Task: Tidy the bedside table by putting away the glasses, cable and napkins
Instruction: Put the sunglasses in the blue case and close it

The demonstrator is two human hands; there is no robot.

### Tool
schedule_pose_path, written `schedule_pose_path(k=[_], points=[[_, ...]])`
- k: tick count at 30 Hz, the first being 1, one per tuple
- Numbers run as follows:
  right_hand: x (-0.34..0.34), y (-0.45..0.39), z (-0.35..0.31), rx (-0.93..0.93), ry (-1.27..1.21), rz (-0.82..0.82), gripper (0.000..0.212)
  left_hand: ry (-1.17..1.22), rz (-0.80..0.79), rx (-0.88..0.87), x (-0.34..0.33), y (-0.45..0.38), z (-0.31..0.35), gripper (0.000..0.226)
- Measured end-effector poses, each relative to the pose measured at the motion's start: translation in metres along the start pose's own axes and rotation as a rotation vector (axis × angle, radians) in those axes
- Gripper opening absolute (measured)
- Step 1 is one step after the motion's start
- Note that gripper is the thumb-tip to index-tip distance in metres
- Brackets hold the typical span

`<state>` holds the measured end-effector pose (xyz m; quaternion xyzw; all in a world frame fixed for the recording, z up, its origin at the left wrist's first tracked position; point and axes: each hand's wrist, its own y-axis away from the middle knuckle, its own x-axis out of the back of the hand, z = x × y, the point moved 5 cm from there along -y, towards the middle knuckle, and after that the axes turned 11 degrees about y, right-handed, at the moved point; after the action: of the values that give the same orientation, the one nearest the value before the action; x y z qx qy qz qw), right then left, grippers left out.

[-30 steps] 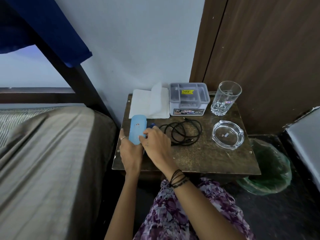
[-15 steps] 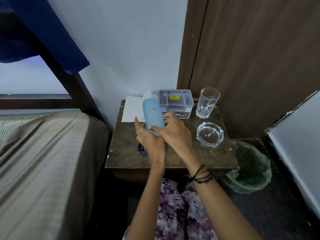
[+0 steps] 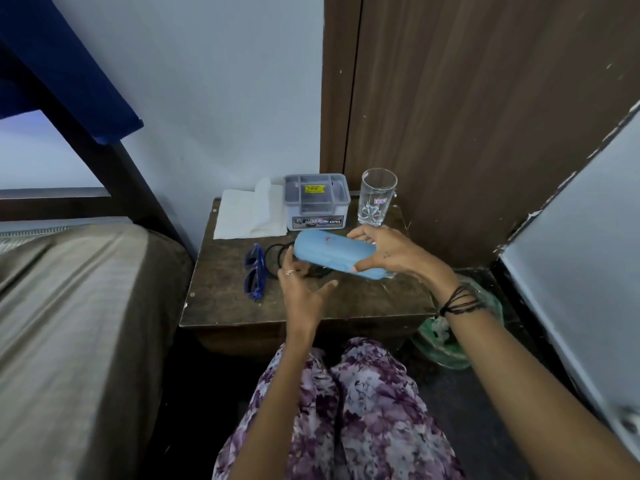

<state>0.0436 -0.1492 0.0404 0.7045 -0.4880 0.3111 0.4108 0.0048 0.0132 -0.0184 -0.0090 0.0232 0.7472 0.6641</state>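
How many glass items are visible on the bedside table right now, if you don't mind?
1: the drinking glass stands at the table's back right corner, beside the grey box. Others may be hidden behind the blue case and right hand.

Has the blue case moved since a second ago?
Yes. The blue case has left the table's front left, lifted rightward in the right hand, now before the lidded box.

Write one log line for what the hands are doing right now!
right hand: holds blue glasses case, closed | left hand: open, empty | blue glasses: on table | black cable: on table
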Motion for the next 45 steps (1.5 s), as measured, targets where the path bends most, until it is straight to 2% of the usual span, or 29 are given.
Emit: schedule_pose_path(k=[4,9,14,20,23,29,33,36,40,45], points=[[-0.041,-0.001,0.023,-0.004,0.067,-0.094,0.064,-0.221,-0.104,0.026,0.019,-0.003,-0.027,0.077],[-0.071,-0.003,0.035,-0.008,0.032,-0.098,0.062,-0.284,-0.136,0.039,0.03,-0.006,-0.045,0.063],[-0.068,-0.005,0.032,0.029,0.071,-0.114,0.061,-0.329,-0.179,0.019,0.038,-0.015,-0.046,0.062],[-0.072,-0.005,0.022,0.121,0.132,-0.072,0.059,-0.412,-0.345,0.036,0.039,-0.019,-0.049,0.074],[-0.076,-0.003,0.018,0.19,0.146,-0.028,0.062,-0.419,-0.377,0.023,0.042,-0.023,-0.054,0.08],[-0.066,-0.007,0.017,0.201,0.232,-0.05,0.061,-0.368,-0.384,-0.005,0.044,-0.027,-0.057,0.094],[-0.054,-0.01,0.018,0.173,0.137,-0.131,0.045,-0.33,-0.36,-0.019,0.045,-0.028,-0.061,0.109],[-0.047,-0.02,0.021,0.128,0.172,-0.141,0.028,-0.319,-0.345,-0.034,0.049,-0.029,-0.061,0.119],[-0.037,-0.036,0.018,0.127,0.302,-0.018,0.024,-0.293,-0.369,-0.063,0.05,-0.03,-0.058,0.117],[-0.037,-0.048,0.009,0.069,0.34,0.175,0.027,-0.356,-0.416,-0.113,0.05,-0.03,-0.058,0.107]])
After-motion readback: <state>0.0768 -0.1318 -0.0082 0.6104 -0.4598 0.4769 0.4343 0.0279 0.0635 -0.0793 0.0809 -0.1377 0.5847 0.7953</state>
